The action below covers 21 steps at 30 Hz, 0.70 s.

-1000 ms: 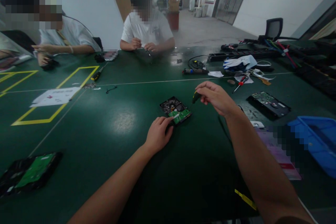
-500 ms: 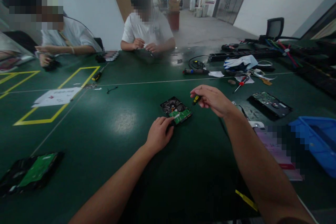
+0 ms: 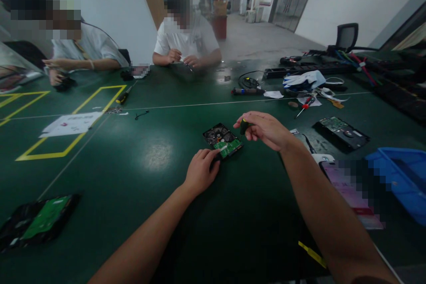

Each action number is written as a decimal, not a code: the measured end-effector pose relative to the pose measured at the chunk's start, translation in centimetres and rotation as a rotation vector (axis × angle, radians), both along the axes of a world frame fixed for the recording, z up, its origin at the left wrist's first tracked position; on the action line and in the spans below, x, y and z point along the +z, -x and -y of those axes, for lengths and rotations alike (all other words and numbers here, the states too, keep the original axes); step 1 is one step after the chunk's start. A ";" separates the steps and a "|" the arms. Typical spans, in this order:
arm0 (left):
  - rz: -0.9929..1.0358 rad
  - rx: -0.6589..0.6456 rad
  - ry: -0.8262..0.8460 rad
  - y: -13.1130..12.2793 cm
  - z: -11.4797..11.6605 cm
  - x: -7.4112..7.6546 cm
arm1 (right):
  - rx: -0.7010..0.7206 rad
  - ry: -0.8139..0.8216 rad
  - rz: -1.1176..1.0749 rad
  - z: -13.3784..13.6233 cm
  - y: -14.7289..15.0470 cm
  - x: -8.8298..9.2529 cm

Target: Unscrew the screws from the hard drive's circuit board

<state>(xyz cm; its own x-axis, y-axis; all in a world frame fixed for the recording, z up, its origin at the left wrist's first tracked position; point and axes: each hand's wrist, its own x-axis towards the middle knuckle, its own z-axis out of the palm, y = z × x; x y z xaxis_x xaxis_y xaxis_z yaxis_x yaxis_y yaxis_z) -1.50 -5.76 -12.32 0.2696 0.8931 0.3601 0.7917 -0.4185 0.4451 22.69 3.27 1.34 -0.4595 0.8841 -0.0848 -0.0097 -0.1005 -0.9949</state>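
Observation:
A hard drive point(image 3: 220, 135) lies in the middle of the green table, its green circuit board facing up. My left hand point(image 3: 202, 169) grips the drive's near left edge between thumb and fingers. Above the drive's right corner, my right hand point(image 3: 264, 128) is closed on a screwdriver point(image 3: 244, 126) with a black and yellow handle. The handle stands nearly upright; the thin shaft points down by the drive's edge, and I cannot make out whether its tip touches a screw.
Another hard drive point(image 3: 342, 133) lies to the right, near a blue bin point(image 3: 399, 182) and a phone point(image 3: 349, 199). At lower left is a third drive point(image 3: 38, 219). Farther back are a red screwdriver point(image 3: 305, 106), white gloves point(image 3: 304, 80) and a pen-shaped tool point(image 3: 248, 91). Two people sit opposite.
My right hand has shifted slightly left, and the screwdriver handle has gone from slanted to more upright. My left hand and the drive stay where they were.

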 end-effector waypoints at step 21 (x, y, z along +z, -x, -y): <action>0.010 0.000 0.010 0.0 0.0 0.2 | -0.063 -0.019 -0.007 -0.3 -0.4 -0.1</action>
<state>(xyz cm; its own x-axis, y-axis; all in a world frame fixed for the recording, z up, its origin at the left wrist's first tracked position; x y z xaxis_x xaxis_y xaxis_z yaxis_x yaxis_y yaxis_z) -1.51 -5.78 -12.08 0.2665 0.8964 0.3541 0.7872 -0.4144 0.4568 23.05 3.59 1.24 -0.4036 0.9127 -0.0645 -0.0228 -0.0805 -0.9965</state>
